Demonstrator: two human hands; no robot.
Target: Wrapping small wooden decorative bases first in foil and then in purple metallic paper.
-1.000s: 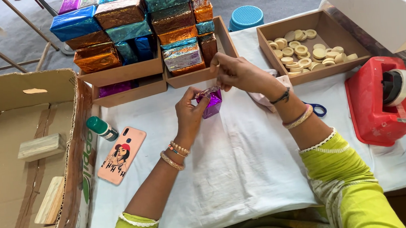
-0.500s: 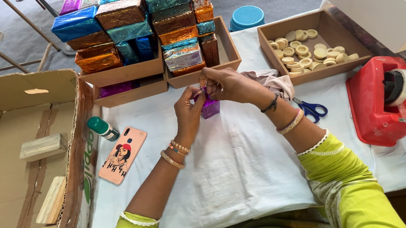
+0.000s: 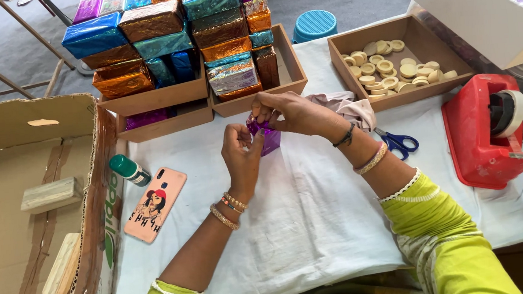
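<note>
A small block wrapped in shiny purple foil [image 3: 269,140] stands on the white cloth [image 3: 315,211] near the table's far middle. My left hand [image 3: 240,151] grips its left side with fingers curled on the foil. My right hand [image 3: 283,111] comes over the top and pinches the foil at the upper edge. Both hands touch the block and hide most of it.
Two open cardboard trays [image 3: 166,95] stacked with foil-wrapped blocks stand behind. A box of pale round discs [image 3: 385,68] sits at the back right, a red tape dispenser [image 3: 487,128] at the right, blue scissors [image 3: 399,142], a phone [image 3: 154,203], a green-capped bottle [image 3: 129,168], a big carton [image 3: 26,200] with wooden blocks at the left.
My right hand has come down from above the block onto its top edge. The block has been pressed lower between both hands. The scissors have come into full view.
</note>
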